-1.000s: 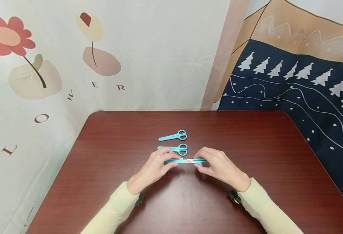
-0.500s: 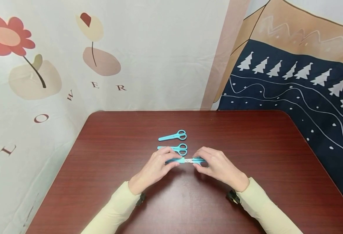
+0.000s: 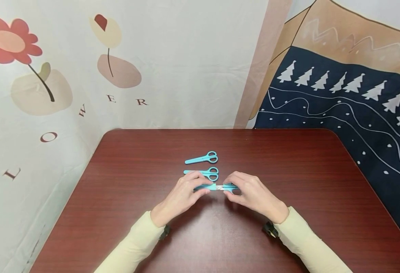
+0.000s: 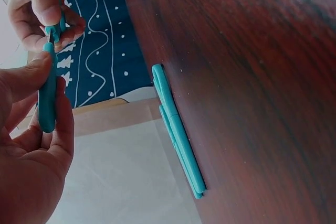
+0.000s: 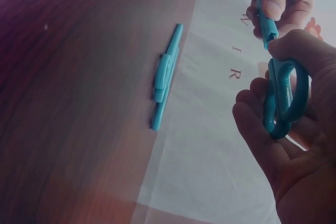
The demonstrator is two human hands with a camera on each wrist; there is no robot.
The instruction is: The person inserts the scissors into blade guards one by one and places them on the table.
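Observation:
My left hand (image 3: 182, 193) pinches a turquoise blade cover (image 4: 47, 93) between thumb and fingers. Opposite it, my right hand (image 3: 254, 195) grips a pair of turquoise scissors (image 5: 300, 90) by the handles. A short stretch of metal blade (image 3: 219, 187) shows between cover and handles; the tips are inside the cover. The hands hold these two parts in line, end to end, above the table. Just beyond them lies a second pair of covered scissors (image 3: 206, 173), partly behind my left fingers. A third covered pair (image 3: 197, 160) lies farther back.
The reddish-brown table (image 3: 135, 159) has rounded far corners. Behind it hang a pale cloth (image 3: 193, 76) with flowers and letters and a dark blue cloth (image 3: 322, 100) with white trees. Dark wrist devices sit at both cuffs.
My hands have come slightly closer together, and less blade shows between the cover and the scissor handles. The two pairs of scissors on the table stay in place.

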